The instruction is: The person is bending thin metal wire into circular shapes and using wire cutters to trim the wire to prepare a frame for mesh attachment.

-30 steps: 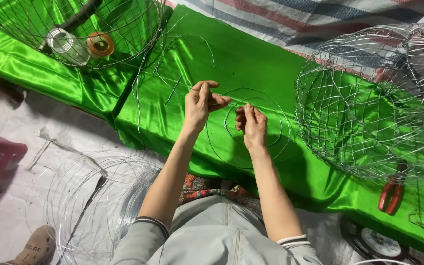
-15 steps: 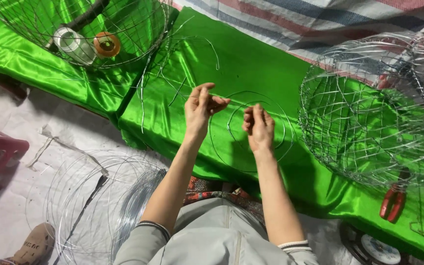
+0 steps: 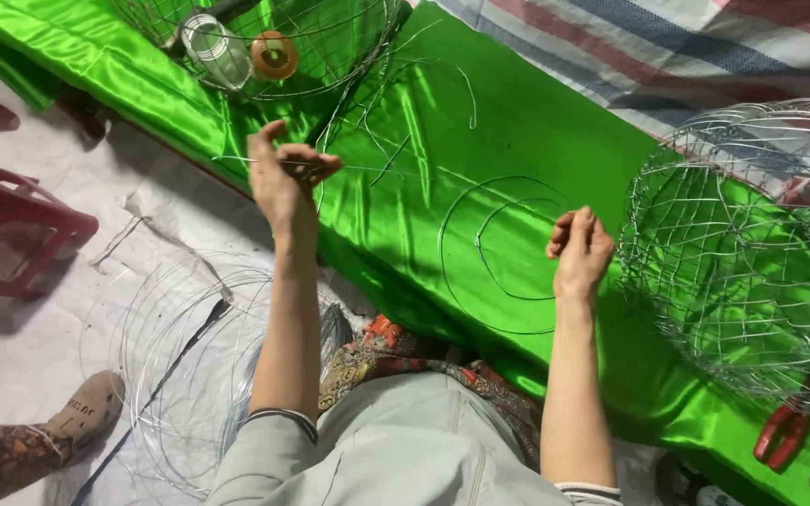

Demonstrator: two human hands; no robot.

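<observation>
Thin steel wire (image 3: 367,170) is what you have in hand: a single bare strand, running from your left hand (image 3: 283,178) out to the right over the green cloth (image 3: 536,122). Your left hand pinches it between thumb and fingertips, well left of the bench edge. Your right hand (image 3: 578,248) is half curled, fingers bent toward the palm; whether it holds the far end of the strand I cannot tell, the wire is too fine to trace there.

Expect it to be light and springy, I judge: it will hold a bend once kinked, and its cut ends can prick. It looks smooth enough to slip through a loose pinch, so grip close to the end and keep it taut.

A wire ring (image 3: 499,253) lies flat on the cloth between your hands, nearer the right one. A finished wire basket (image 3: 752,253) stands just right of your right hand, red pliers (image 3: 780,436) below it. Wire coils (image 3: 189,365) lie on the floor at near left.
</observation>
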